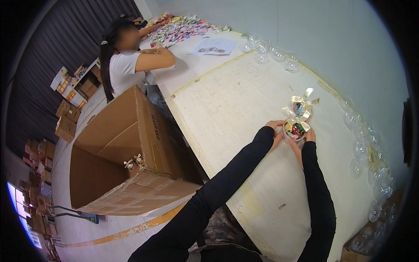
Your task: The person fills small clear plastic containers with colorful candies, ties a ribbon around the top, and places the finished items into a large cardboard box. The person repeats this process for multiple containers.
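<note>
Item: clear ball, filled with small multicoloured pieces (too small to identify), cream ribbon bow on top. Location: on or just above the pale table, between the person's two hands; whether its base touches the surface cannot be told.

Left hand: fingers closed against the ball's left side, some tips hidden. Right hand: fingers and thumb closed on its right side, the farther fingertips hard to make out. Both forearms in black sleeves, cut off by the lower edge.

Second ball: similar bow, just beyond the first and partly hidden by it.

Clear plastic shells: along the table's far and right edges (transparent, so their count is uncertain).

Cardboard box: open, left of the table; bow-topped pieces inside, the box's near wall hiding part of them.

Co-worker: at the far end, one hand reaching to a heap of small packets, contents indistinct. Printed sheet: nearby, lying flat.

Window: glaring, cropped by the dark rim.
</note>
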Demonstrator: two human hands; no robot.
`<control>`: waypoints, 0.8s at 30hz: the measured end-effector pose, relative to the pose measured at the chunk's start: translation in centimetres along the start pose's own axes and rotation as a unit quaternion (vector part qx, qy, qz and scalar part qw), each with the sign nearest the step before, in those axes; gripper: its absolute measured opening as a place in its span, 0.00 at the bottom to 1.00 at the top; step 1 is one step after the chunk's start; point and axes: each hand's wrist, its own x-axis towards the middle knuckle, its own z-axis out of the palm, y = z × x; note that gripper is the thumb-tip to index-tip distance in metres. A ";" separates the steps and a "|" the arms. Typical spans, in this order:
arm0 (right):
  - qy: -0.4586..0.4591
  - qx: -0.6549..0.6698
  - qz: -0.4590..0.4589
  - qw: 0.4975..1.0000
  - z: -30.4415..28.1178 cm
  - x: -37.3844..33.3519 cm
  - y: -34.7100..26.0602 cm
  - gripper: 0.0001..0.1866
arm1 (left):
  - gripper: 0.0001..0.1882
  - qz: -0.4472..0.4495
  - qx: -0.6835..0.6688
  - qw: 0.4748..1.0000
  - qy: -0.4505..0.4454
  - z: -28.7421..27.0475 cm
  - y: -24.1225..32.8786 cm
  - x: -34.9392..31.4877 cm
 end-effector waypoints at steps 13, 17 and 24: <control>-0.011 -0.027 -0.009 1.000 -0.3 0.3 -0.8 0.43 | 0.20 -0.012 0.007 1.000 -0.014 -0.4 0.5 0.0; -0.011 -0.014 -0.001 1.000 -0.2 0.2 -0.7 0.43 | 0.20 -0.002 0.013 1.000 -0.008 -0.3 0.4 0.0; -0.018 -0.027 0.010 0.999 -0.2 0.2 -0.6 0.43 | 0.20 -0.001 0.014 1.000 -0.007 -0.3 0.2 0.0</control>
